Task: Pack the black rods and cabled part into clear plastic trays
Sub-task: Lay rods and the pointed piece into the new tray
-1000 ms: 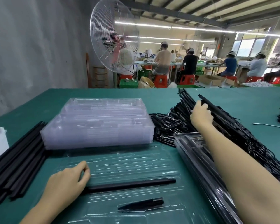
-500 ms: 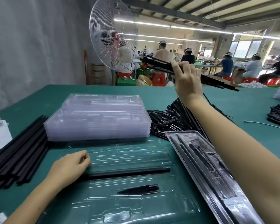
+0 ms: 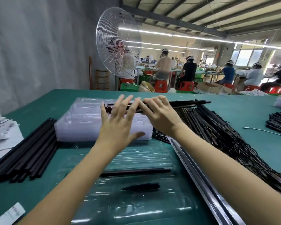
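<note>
My right hand [image 3: 161, 116] grips a long black cabled part [image 3: 188, 103], held level in the air above the stack of clear trays [image 3: 81, 127]. My left hand [image 3: 117, 125] is raised beside it with fingers spread and straight, its fingertips touching the part near the left end. Below my arms lies an open clear tray [image 3: 136, 159] on the green table; a black rod [image 3: 136, 172] and a short black piece [image 3: 141, 187] lie in its slots.
A bundle of black rods [image 3: 26, 150] lies at the left. A heap of black cabled parts [image 3: 225, 132] spreads at the right. A packed tray [image 3: 201, 184] leans along the right of the open one. White leaflets [image 3: 2, 132] sit far left. A fan and seated workers are beyond the table.
My right hand brought the cabled part down and left, over the tray stack. My left hand left the rod in the tray and rose to meet the part.
</note>
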Motion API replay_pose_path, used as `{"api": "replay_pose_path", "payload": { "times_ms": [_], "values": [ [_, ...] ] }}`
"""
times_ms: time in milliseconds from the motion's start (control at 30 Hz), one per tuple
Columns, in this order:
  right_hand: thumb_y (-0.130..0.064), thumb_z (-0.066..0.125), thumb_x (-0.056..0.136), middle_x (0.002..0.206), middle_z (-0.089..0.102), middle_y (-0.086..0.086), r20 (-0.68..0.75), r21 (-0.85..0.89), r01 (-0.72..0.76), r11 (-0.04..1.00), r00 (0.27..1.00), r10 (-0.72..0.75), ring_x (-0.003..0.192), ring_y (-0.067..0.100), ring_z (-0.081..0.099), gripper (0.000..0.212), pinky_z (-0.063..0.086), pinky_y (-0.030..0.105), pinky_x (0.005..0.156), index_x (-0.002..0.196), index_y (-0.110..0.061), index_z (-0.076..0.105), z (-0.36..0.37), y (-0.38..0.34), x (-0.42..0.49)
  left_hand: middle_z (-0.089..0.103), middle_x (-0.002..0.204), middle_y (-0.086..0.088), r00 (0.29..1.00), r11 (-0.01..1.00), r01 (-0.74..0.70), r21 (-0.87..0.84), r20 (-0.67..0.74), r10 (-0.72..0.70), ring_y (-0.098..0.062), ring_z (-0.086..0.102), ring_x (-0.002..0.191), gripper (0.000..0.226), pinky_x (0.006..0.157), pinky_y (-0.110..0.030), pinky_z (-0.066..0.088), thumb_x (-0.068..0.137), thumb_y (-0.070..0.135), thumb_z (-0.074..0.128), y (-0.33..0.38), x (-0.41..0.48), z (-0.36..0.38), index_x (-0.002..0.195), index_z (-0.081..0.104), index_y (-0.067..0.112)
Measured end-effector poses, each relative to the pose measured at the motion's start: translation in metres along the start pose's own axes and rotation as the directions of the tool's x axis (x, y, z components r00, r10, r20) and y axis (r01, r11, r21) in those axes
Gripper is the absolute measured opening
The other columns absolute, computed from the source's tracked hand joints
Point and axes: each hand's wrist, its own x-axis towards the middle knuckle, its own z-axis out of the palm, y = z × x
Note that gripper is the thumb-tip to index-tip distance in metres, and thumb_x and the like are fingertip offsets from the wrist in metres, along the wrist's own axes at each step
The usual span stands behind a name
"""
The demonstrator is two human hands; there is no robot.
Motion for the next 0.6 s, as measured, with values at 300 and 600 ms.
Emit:
{"api": "replay_pose_path", "payload": {
  "times_ms": [300,600],
  "values": [
    [-0.009,0.080,0.069,0.102,0.066,0.020,0.079,0.204,-0.268,0.942,0.963,0.256,0.086,0.033,0.066,0.060,0.056,0.040,0.076,0.114,-0.005,0.042,-0.031,-0.024,0.003,0.061,0.070,-0.008,0.991,0.940,-0.052,0.338,-0.095,0.089,-0.027,0.059,0.064,0.044,0.061,-0.033,0.046,0.068,0.051,0.077,-0.020,0.021,-0.026,0.078,0.065,0.009],
    [-0.029,0.052,0.087,0.075,0.058,0.003,0.720,-0.216,-0.544,0.811,0.473,0.508,0.060,0.021,0.052,0.030,0.035,0.026,0.051,0.065,-0.013,0.040,-0.086,-0.019,-0.007,0.062,0.086,-0.014,0.990,0.984,0.124,0.131,-0.090,-0.112,-0.033,0.059,0.080,0.059,0.066,-0.041,0.040,0.086,0.058,0.038,-0.038,0.009,-0.038,0.098,0.061,0.005]
  ]
}}
